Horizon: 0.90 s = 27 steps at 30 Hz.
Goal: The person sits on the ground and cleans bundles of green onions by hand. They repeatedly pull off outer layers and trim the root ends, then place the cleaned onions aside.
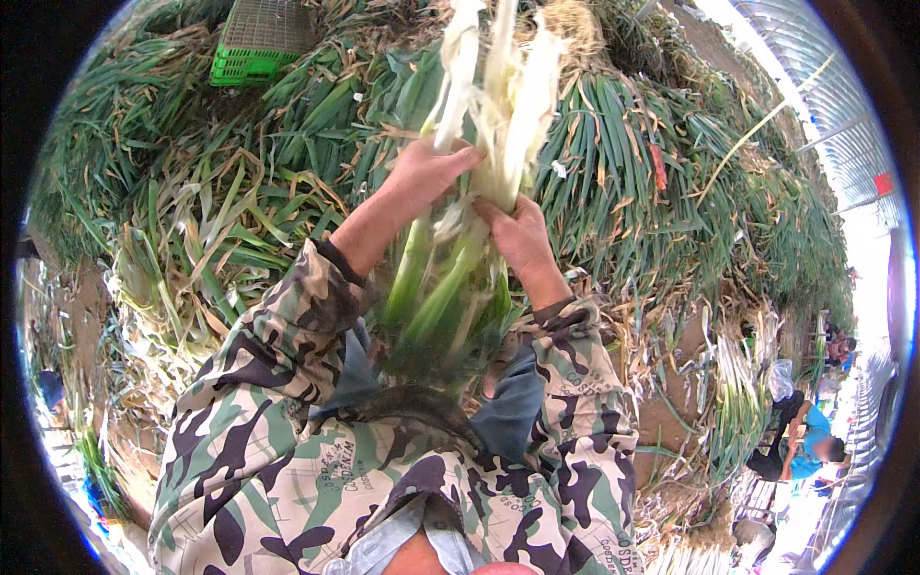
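Both of my hands grip a few large scallion stalks [514, 162] in front of me, with the white ends pointing away and the green leaves hanging toward my lap. My left hand [431, 172] is closed around a white stalk on the left side, its thumb reaching across toward the middle. Slightly lower, my right hand [516, 226] pinches the stalks and loose pale outer skin from the right. Thin, whitish layers hang loose around the stalks. The leaf ends are partly blurred.
Thick heaps of green scallions [611, 144] lie ahead and to both sides. A green plastic crate [248, 66] stands at the upper left. Dry peeled leaves [169, 323] cover the left ground. Trimmed scallions [740, 388] lie at right, near a seated person in blue [808, 438].
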{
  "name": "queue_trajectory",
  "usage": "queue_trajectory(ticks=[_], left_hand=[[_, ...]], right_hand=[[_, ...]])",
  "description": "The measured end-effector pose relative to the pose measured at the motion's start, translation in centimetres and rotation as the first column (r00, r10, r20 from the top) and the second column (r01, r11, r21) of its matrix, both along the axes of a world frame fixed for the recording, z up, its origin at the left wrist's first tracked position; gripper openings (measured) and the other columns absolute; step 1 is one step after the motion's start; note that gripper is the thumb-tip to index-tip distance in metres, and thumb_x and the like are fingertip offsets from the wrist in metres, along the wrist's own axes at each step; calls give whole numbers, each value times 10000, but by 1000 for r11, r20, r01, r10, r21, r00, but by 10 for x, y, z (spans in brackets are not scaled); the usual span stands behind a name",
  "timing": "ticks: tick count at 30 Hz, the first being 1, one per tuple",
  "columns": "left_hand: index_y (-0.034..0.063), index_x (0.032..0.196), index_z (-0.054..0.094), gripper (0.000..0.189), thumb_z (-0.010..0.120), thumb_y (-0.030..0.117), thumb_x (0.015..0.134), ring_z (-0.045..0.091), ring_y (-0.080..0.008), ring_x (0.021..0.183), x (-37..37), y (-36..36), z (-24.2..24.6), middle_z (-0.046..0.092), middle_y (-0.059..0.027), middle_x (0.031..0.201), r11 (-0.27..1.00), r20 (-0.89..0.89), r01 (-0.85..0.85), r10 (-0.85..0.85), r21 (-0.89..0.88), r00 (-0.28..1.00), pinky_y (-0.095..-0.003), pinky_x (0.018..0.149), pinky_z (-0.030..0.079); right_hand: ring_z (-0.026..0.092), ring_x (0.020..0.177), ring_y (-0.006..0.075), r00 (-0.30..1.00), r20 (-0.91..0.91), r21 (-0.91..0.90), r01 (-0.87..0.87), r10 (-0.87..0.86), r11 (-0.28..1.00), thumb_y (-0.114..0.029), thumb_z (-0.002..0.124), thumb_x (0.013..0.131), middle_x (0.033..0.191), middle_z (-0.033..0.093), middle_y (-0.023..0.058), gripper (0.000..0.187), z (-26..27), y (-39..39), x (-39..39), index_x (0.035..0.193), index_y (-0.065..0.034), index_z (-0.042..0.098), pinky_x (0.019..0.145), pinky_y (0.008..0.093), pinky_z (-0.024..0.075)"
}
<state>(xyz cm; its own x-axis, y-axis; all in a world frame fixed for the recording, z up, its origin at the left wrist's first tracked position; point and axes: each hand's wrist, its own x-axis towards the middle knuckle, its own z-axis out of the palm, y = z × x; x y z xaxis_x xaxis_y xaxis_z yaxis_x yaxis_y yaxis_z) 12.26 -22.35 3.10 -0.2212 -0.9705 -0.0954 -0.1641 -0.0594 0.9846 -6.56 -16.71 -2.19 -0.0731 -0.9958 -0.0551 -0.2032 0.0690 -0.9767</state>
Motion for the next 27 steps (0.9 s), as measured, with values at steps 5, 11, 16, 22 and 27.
queue_trajectory(ticks=[5,11,16,22,27], left_hand=[[49,1025,773,356,755,396,946,569,-93,576,8,-10,-5,673,1,749,987,-82,47,-34,156,996,-281,505,426],[44,980,761,299,777,342,959,544,-94,542,61,-43,-18,680,-17,734,975,-163,-171,193,143,967,-281,480,418],[27,1073,729,312,701,337,1041,576,-112,558,70,-45,-6,740,-53,825,939,-273,-278,328,204,905,-308,510,493],[-19,1196,713,388,570,328,1098,679,-160,715,65,-43,-11,776,-108,980,967,-230,-111,164,228,959,-343,598,573],[4,1163,741,388,642,365,1062,709,-151,740,47,-36,-17,787,-106,1020,968,-262,69,-4,239,965,-306,595,546]], right_hand=[[683,910,128,976,-199,-124,-109,83,986,-133,705,1005,1037,760,49,195,-23,-8,-8,1142,1,736,810,310,557],[678,790,157,966,67,75,246,-251,966,-178,732,999,931,728,78,207,48,2,-32,1071,14,697,746,311,564],[691,808,174,903,84,-14,423,-421,906,-196,796,953,978,748,120,298,15,-10,-76,1118,37,711,760,315,556],[708,820,166,992,66,67,105,-109,992,-258,864,891,919,750,88,312,36,6,-38,1064,-25,751,789,298,577],[683,898,122,982,43,155,-188,183,970,-144,863,856,1006,757,21,325,24,-3,-13,1152,-56,763,807,302,549]])
